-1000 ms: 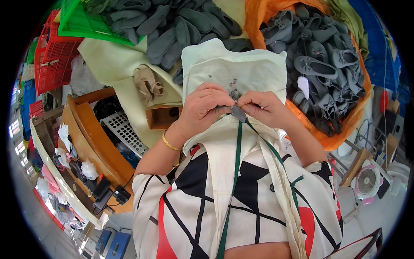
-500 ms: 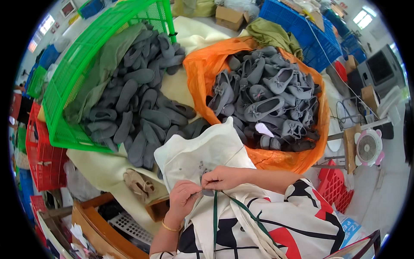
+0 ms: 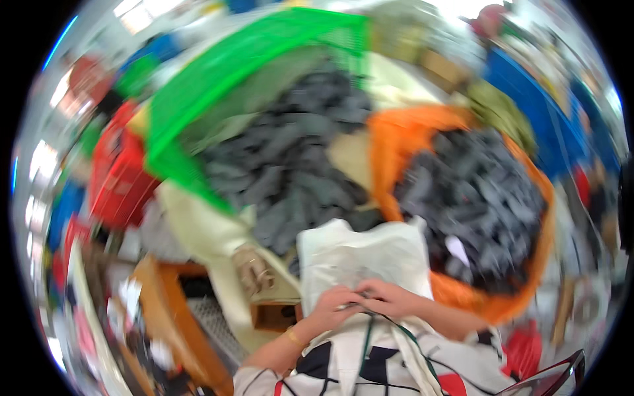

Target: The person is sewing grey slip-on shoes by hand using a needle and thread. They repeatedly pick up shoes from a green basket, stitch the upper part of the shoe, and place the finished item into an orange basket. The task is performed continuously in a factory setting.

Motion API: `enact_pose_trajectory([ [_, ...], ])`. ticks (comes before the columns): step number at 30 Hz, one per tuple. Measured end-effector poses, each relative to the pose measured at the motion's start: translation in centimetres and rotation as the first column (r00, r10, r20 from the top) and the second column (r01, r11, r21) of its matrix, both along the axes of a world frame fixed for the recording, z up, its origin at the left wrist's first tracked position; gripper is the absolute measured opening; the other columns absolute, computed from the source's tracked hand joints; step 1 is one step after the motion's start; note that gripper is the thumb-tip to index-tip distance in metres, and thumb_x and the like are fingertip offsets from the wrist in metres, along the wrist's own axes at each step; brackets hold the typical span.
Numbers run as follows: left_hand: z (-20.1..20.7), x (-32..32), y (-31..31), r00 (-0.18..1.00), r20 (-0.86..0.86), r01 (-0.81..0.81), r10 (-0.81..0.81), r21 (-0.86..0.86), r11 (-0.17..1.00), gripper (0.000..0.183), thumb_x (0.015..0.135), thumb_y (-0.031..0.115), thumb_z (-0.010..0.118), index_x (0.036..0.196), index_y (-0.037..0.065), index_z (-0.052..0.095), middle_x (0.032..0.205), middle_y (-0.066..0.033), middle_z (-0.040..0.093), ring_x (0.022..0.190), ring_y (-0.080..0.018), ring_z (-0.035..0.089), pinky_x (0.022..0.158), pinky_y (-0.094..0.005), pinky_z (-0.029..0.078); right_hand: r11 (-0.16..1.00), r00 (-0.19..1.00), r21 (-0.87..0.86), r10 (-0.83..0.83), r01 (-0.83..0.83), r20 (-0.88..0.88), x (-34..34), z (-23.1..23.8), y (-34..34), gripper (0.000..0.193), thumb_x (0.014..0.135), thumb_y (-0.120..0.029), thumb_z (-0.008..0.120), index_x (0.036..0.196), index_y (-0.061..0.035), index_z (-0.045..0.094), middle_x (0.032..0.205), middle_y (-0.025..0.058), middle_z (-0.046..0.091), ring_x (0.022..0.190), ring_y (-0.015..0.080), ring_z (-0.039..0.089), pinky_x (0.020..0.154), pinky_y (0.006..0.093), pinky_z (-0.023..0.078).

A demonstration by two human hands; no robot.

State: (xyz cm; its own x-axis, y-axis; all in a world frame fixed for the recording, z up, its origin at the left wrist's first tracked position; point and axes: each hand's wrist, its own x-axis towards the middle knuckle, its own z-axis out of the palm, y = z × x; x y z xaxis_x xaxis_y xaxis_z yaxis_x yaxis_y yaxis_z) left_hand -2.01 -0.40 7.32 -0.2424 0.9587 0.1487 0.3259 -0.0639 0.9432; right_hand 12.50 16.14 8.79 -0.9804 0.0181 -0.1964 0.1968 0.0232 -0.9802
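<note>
My left hand [image 3: 335, 309] and my right hand [image 3: 388, 299] meet at my lap, both with bent, closed fingers. Something small is between the fingertips; blur hides what it is. Beneath and beyond them spreads a white cloth [image 3: 363, 254], like an apron, with dark green straps [image 3: 367, 340] running down toward me. Ahead on the left, a heap of dark grey flat shoes [image 3: 290, 175] spills from a tipped green crate [image 3: 191, 102]. More grey shoes [image 3: 479, 198] fill an open orange bag [image 3: 388, 155] on the right, with one small pale piece [image 3: 456, 250] on top.
A pair of beige shoes [image 3: 253, 270] lies at the left, by a wooden box [image 3: 272, 317] and a brown wooden frame [image 3: 158, 303]. A red crate [image 3: 122, 175] stands farther left. Behind the orange bag are an olive cloth [image 3: 502, 112] and a blue crate [image 3: 535, 122].
The view has swung left and blurred, so the surroundings sit farther right and lower. My hands stay together over the white cloth, and my left fingers now reach in closer to the right ones.
</note>
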Motion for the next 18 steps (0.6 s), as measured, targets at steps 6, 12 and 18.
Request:
enact_pose_trajectory([
  [6,-0.8,-0.4,0.8,0.997,0.074,0.008,0.008,-0.219,0.976,0.020,0.079,0.021,0.075,0.091,0.006,0.069,0.077,-0.0095,0.064,0.072,-0.0239,0.061,0.066,-0.0339,0.048,0.744,0.998,0.665,-0.033,0.059,-0.051,0.1,1.1,0.5,0.020,0.089,-0.030,0.066,0.093,-0.0109,0.069,0.080,0.0090,0.067,0.074,0.0267,0.067,0.062,0.0392,0.052],
  [12,-1.3,0.3,-0.1,0.996,0.089,-0.010,0.027,-0.188,0.982,0.022,0.081,0.017,0.074,0.097,0.004,0.070,0.079,-0.0095,0.064,0.072,-0.0208,0.062,0.067,-0.0322,0.048,0.446,0.938,0.876,0.187,0.183,-0.291,-0.7,1.9,-0.9,0.013,0.083,-0.023,0.066,0.074,-0.0135,0.063,0.069,0.0039,0.061,0.064,0.0254,0.063,0.052,0.0393,0.049],
  [18,-1.9,0.9,-0.3,0.987,0.157,-0.006,0.028,-0.139,0.990,0.020,0.077,0.010,0.076,0.094,0.003,0.069,0.084,-0.0120,0.063,0.080,-0.0218,0.063,0.071,-0.0331,0.049,0.423,0.790,0.865,0.417,0.269,-0.450,-1.1,2.5,-1.7,0.017,0.076,-0.015,0.068,0.066,-0.0119,0.054,0.061,0.0036,0.052,0.053,0.0233,0.056,0.044,0.0366,0.043],
])
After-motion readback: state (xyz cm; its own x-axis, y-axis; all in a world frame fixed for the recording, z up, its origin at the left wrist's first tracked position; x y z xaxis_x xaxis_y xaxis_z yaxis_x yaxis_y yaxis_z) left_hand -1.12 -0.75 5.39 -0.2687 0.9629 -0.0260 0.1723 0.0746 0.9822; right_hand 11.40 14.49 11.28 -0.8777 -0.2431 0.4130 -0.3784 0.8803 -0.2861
